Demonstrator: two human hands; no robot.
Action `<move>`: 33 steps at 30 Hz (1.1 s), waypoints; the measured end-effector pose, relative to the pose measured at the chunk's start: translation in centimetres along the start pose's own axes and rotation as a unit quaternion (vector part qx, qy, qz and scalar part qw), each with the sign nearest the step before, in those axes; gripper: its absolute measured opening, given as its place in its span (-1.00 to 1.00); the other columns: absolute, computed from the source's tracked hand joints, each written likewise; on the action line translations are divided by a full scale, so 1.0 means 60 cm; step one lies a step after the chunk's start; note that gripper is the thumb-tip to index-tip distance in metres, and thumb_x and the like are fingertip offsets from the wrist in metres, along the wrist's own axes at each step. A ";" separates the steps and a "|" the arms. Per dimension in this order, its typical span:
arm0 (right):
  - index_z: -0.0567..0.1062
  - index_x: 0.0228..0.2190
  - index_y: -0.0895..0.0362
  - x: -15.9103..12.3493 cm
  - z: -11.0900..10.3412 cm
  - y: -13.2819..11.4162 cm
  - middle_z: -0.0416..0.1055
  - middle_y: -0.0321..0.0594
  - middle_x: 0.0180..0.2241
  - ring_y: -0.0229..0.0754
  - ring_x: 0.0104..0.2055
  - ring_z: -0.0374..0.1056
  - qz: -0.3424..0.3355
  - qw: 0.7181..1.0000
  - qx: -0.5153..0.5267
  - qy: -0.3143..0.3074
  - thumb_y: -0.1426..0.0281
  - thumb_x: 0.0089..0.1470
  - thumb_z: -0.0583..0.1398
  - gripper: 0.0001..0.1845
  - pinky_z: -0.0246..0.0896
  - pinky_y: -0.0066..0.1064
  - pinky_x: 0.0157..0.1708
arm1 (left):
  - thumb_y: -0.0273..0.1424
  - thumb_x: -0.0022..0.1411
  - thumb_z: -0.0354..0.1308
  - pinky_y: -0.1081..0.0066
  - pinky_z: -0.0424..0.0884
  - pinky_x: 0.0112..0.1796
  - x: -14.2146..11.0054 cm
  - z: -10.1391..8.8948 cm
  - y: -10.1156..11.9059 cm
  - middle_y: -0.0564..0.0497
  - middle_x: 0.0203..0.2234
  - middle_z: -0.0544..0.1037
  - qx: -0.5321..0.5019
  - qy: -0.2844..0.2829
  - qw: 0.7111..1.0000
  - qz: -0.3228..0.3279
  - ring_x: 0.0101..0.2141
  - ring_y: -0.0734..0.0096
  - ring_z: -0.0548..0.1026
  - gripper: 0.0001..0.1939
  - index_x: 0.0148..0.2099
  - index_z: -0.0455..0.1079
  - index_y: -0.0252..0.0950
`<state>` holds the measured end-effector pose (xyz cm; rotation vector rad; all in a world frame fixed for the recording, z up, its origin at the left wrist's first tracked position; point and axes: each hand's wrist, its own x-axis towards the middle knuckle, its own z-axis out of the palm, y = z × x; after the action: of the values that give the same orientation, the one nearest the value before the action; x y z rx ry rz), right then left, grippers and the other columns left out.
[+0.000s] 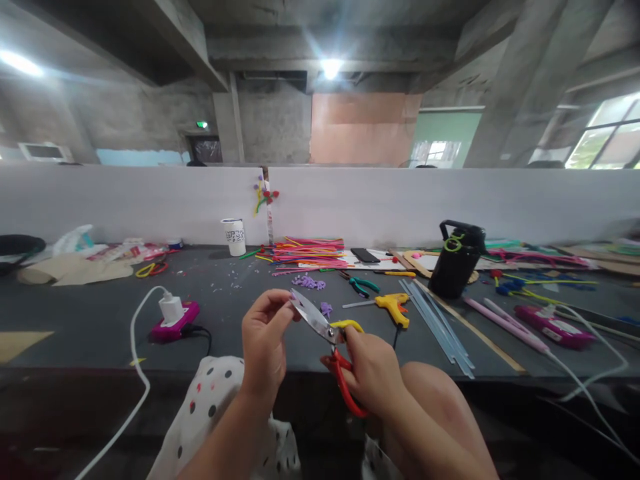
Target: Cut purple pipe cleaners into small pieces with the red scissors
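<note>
basically, scissors [314, 319] are above the table's [305, 357] near edge, blades angling far-left from the right hand [377, 373] gripping their handles to the closed fingertips of the left hand [264, 340], any pinched bit unclear.

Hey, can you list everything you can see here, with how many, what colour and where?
Table: one, dark grey, across the middle
Divider: white, behind table
Cup: one, white, back centre-left
Pipe cleaners: many, mostly pink-red, back centre
Phone: one, black, back centre
Purple pieces: several, beyond hands
Pliers: one, teal, centre
Glue gun: one, yellow, centre-right
Translucent sticks: several, bluish, right of glue gun
Bottle: one, black, right
Power strips: two, magenta, left and right
Scissors: one pair, red-yellow handles, right hand
Hands: two, bare; left at blade tips, right gripping scissors
</note>
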<state>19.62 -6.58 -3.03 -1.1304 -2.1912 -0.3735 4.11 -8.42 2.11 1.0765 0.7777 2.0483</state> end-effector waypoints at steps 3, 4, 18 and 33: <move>0.27 -0.54 0.13 0.004 0.001 0.000 0.27 -0.29 -0.68 -0.23 -0.62 0.24 0.000 1.000 -0.013 0.013 0.16 0.00 -0.01 -0.69 -0.14 -0.45 -0.58 | -0.50 -0.05 0.14 0.56 0.29 -0.48 -0.004 0.001 0.000 0.10 -0.60 0.39 0.031 0.012 0.999 0.005 -0.55 0.57 0.32 -0.98 -0.46 0.37 -0.32; 0.27 -0.55 0.14 0.005 0.001 0.000 0.27 -0.28 -0.69 -0.22 -0.62 0.24 0.000 1.000 -0.019 0.019 0.15 0.00 -0.02 -0.68 -0.14 -0.45 -0.58 | -0.50 -0.06 0.14 0.56 0.30 -0.49 -0.004 0.002 -0.001 0.10 -0.61 0.39 0.039 0.019 0.999 0.006 -0.56 0.57 0.33 -0.98 -0.47 0.37 -0.32; 0.31 -0.54 0.15 0.007 0.000 0.005 0.32 -0.25 -0.68 -0.21 -0.61 0.27 0.010 0.999 -0.020 0.028 0.13 0.01 0.00 -0.65 -0.10 -0.45 -0.57 | -0.49 -0.10 0.16 0.53 0.33 -0.53 0.006 -0.005 -0.007 0.11 -0.66 0.43 0.088 0.051 0.995 -0.016 -0.61 0.55 0.37 -0.96 -0.48 0.39 -0.35; 0.31 -0.56 0.15 0.009 -0.002 0.004 0.32 -0.27 -0.70 -0.24 -0.63 0.26 0.008 0.999 -0.023 0.020 0.11 0.04 -0.04 -0.61 -0.11 -0.46 -0.58 | -0.50 -0.10 0.18 0.54 0.30 -0.53 0.007 -0.005 -0.008 0.12 -0.66 0.44 0.048 0.040 0.998 -0.021 -0.62 0.57 0.38 -0.96 -0.48 0.39 -0.34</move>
<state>19.61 -6.14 -2.61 -1.1558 -2.1466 -0.4385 3.82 -7.85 1.78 1.0262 0.9414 2.0460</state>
